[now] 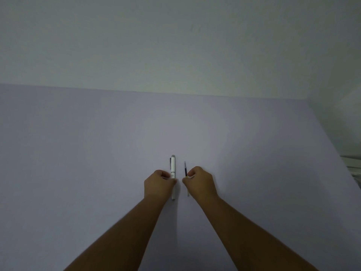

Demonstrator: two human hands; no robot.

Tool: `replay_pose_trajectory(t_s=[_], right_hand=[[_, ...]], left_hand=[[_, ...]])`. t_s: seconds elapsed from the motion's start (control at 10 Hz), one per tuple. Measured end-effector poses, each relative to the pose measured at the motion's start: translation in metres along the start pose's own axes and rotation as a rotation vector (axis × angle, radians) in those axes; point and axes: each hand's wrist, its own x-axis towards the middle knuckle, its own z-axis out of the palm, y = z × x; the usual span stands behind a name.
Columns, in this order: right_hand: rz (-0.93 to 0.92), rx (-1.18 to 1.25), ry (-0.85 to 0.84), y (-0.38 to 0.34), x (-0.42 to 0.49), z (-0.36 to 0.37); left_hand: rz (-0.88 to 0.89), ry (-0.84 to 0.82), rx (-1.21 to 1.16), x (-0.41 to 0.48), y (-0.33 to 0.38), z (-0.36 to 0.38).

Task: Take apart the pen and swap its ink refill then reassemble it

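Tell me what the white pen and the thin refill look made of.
Pen: likely glossy white plastic or lacquered metal, with a silvery metal-looking clip and end cap. Refill: slim tube, dark toward the far end, pale at the near end, probably plastic with a grey metal-looking tip. Too small to be sure.

A plain lavender counter filled the lower view. Behind its far edge rose a pale, bare wall. Beyond the counter's right edge lay a pale striped thing, too cropped to identify.
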Motion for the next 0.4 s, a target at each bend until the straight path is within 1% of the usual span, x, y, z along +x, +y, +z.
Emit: replay_pose_trajectory(t_s=[0.3,0.4], right_hand=[[0.026,0.054,0.003,0.003,-0.003,-0.006],[0.009,0.037,0.035,-0.002,-0.008,-0.01]], left_hand=[[-0.01,-0.093,0.034,-0.01,0.003,-0.008],[-0.005,-0.096,0.09,-0.015,0.004,-0.014]])
